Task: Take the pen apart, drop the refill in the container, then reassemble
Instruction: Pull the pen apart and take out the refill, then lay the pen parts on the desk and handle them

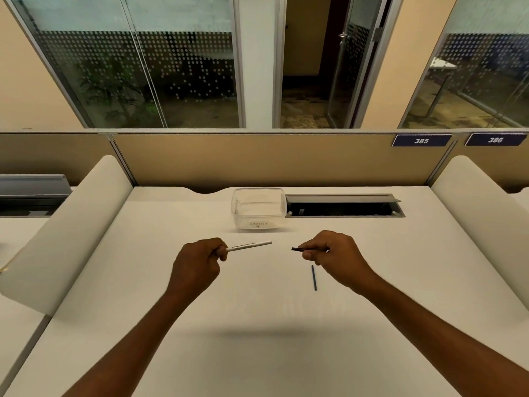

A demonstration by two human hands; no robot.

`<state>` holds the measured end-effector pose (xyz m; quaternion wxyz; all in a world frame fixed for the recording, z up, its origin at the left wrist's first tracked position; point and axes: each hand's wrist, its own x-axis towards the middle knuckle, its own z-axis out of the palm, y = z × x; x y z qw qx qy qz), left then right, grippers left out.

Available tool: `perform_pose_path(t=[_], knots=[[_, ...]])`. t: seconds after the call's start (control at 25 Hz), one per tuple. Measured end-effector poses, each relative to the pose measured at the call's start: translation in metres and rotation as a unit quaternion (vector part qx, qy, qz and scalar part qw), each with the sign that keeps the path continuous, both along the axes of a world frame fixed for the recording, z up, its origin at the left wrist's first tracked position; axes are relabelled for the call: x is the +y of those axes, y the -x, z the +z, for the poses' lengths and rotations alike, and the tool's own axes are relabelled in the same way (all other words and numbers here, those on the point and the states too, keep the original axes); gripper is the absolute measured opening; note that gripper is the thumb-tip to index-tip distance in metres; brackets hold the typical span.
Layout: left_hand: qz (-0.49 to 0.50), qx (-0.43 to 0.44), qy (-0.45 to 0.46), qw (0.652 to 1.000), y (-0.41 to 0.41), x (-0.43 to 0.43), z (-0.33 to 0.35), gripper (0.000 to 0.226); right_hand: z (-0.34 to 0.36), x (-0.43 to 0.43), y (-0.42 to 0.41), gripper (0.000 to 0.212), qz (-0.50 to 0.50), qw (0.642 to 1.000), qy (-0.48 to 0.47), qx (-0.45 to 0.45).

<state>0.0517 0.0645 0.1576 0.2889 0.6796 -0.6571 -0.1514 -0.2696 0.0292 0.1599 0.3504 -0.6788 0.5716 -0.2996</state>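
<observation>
My left hand [200,260] grips one end of the white pen barrel [249,246], which points right and slightly up above the white desk [257,325]. A gap of bare desk separates it from my right hand [335,257], whose fingers pinch a thin dark refill [303,249] with its free end aimed left at the barrel. A short blue stick-like pen part [314,277] lies loose on the desk just below my right hand. A clear plastic container [258,209] with a handwritten label stands behind both hands, near the desk's back edge.
An open cable slot [343,206] with a raised grey flap sits in the desk right of the container. White curved dividers [71,230] [481,213] flank the desk. A tan partition [257,159] runs along the back.
</observation>
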Motion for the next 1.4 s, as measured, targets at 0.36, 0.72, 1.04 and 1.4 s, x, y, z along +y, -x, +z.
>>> perform_pose_path(t=[0.36, 0.72, 1.04, 1.4], knots=[[0.0, 0.005, -0.022, 1.0, 0.015, -0.006, -0.021, 0.032, -0.031, -0.024, 0.009, 0.017, -0.056, 0.996, -0.018, -0.067], [-0.002, 0.016, -0.04, 0.999, 0.012, -0.023, -0.04, 0.032, -0.08, -0.073, 0.005, 0.02, -0.109, 0.991, -0.047, -0.06], [0.014, 0.044, -0.061, 0.997, 0.008, -0.041, -0.056, 0.028, -0.123, -0.118, 0.001, 0.013, -0.127, 0.988, -0.083, -0.029], [0.013, 0.077, -0.093, 0.993, -0.003, -0.052, -0.082, 0.025, -0.159, -0.141, 0.003, 0.011, -0.057, 0.985, -0.09, 0.138]])
